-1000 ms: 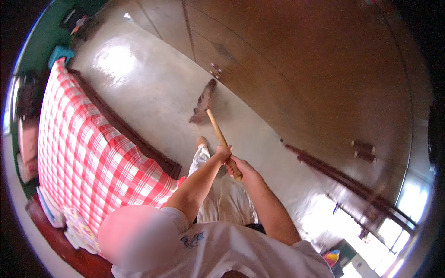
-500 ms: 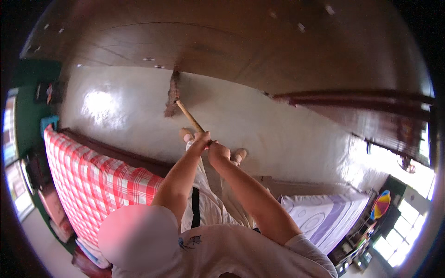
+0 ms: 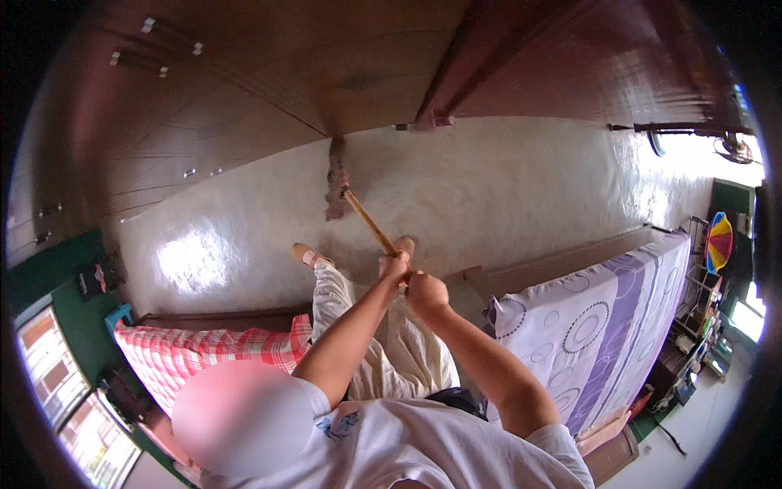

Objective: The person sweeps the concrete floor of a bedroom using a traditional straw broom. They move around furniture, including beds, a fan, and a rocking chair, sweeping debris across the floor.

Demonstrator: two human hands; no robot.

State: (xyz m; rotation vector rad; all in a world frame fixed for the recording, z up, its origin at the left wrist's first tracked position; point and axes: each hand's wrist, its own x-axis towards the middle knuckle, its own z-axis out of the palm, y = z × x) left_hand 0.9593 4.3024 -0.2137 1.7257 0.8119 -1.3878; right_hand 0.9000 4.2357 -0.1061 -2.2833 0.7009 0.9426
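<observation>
Fingers of my left hand (image 3: 394, 267) and right hand (image 3: 428, 295) are clenching a straight tan wooden handle (image 3: 369, 222), which is slanting forward-left to a ragged brown broom-like head (image 3: 336, 183). Seemingly mid-work, it is resting lengthwise away from me on glossy grey floor (image 3: 521, 183); how much is done or left, I cannot tell.
</observation>
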